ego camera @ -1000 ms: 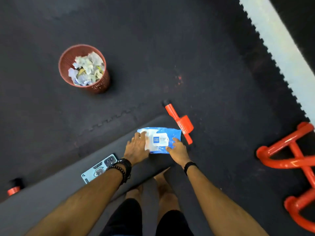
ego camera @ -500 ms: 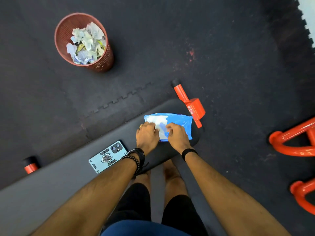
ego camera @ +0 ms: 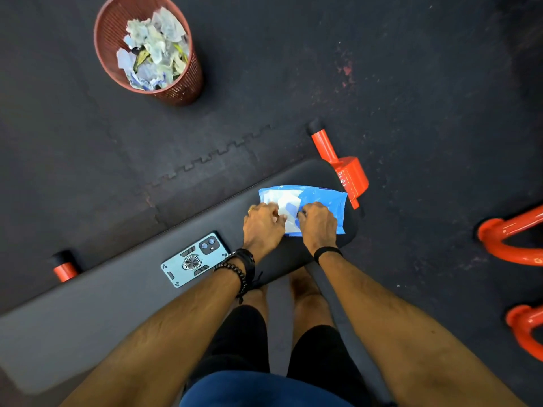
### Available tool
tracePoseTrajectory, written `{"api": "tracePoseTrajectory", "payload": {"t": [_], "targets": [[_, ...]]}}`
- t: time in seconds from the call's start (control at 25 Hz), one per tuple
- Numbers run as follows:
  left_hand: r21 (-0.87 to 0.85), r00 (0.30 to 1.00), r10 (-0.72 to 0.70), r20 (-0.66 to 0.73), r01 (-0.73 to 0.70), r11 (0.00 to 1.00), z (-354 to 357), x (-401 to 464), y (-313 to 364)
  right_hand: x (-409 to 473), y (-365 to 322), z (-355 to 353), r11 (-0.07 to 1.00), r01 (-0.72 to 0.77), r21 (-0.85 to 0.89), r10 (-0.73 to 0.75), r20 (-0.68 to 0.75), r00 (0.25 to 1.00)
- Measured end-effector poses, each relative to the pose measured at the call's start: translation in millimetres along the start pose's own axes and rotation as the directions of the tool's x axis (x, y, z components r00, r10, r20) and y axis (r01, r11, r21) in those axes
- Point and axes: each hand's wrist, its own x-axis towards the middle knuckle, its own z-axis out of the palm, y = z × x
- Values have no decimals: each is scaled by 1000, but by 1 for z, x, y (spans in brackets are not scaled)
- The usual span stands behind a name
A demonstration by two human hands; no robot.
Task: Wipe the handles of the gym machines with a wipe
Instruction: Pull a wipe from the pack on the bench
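Note:
A blue wipe pack (ego camera: 324, 201) lies on the right end of a dark padded bench (ego camera: 117, 289). Its white flap (ego camera: 289, 208) is peeled up in the middle. My left hand (ego camera: 263, 227) grips the pack's left end with curled fingers. My right hand (ego camera: 318, 227) has its fingers curled on the pack, pinching right beside the flap. Whether a wipe is coming out is hidden by my fingers. An orange machine handle with a black end cap (ego camera: 323, 145) sticks out past the bench's far end.
A phone in a light-blue rugged case (ego camera: 195, 259) lies on the bench left of my hands. A red mesh bin (ego camera: 182, 89) holding used wipes stands on the black rubber floor, far left. Orange tube frames (ego camera: 511, 245) sit at the right edge. Another orange stub (ego camera: 64, 270) is at the left.
Both hands have closed in on the middle of the pack, and the white flap that lay flat is now peeled up. The view has tilted further down.

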Motion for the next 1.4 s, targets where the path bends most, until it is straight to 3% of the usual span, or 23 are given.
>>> {"api": "tracePoseTrajectory", "payload": {"t": [0.12,0.24,0.44,0.64,0.84,0.88,0.92,0.96,1.0,1.04,1.08,1.12,1.16,1.2,1.24,1.28,1.32,1.4], "targets": [[-13,1000,0,-2,0,1000,-1,1,0,8,5,-2,999,31,8,-31,7,999],[-3,1000,-7,2,7,1000,-1,1,1,6,11,-2,989,41,143,-42,5,999],[23,1000,-17,3,17,1000,-1,2,2,-18,26,-7,896,112,430,-57,-139,989],[65,1000,-2,2,2,998,-2,2,5,-38,32,-24,827,200,526,-14,-337,942],[31,994,-26,107,23,999,-8,-2,4,-64,24,-59,778,477,408,-361,-330,872],[26,988,-17,151,13,1000,-12,-3,3,-62,23,-72,771,454,447,-295,-381,876],[13,983,-5,181,3,1000,-17,-4,0,-58,21,-85,749,372,549,-85,-478,874],[1,981,8,194,-8,1000,-23,-9,-1,-55,17,-100,687,248,684,221,-521,825],[-2,982,9,188,-9,1000,-30,-14,-4,-52,16,-111,615,130,778,439,-474,763],[4,986,11,166,-12,1000,-38,-20,-5,-52,12,-121,640,-4,769,459,-378,804],[8,990,4,140,-5,1000,-47,-26,-6,-57,5,-126,813,-54,580,256,-274,927],[2,993,-8,118,8,1000,-54,-33,-6,-73,1,-128,903,73,424,-59,-46,997],[-9,995,-19,94,20,1000,-63,-41,-7,-84,0,-129,899,138,415,-187,78,979],[-26,997,-22,67,24,999,-72,-49,-10,-89,-5,-138,872,147,467,-169,7,986],[-53,999,-27,44,29,998,-78,-58,-13,-88,-10,-149,792,81,605,22,-160,987],[-83,999,-30,19,31,996,-82,-66,-17,-84,-7,-154,742,55,668,219,-319,922],[-106,999,-35,-9,34,994,-89,-76,-20,-86,-7,-158,738,24,674,292,-352,889],[-125,998,-39,-38,34,992,-98,-99,-23,-105,-20,-165,876,118,468,-55,-148,988]]}}
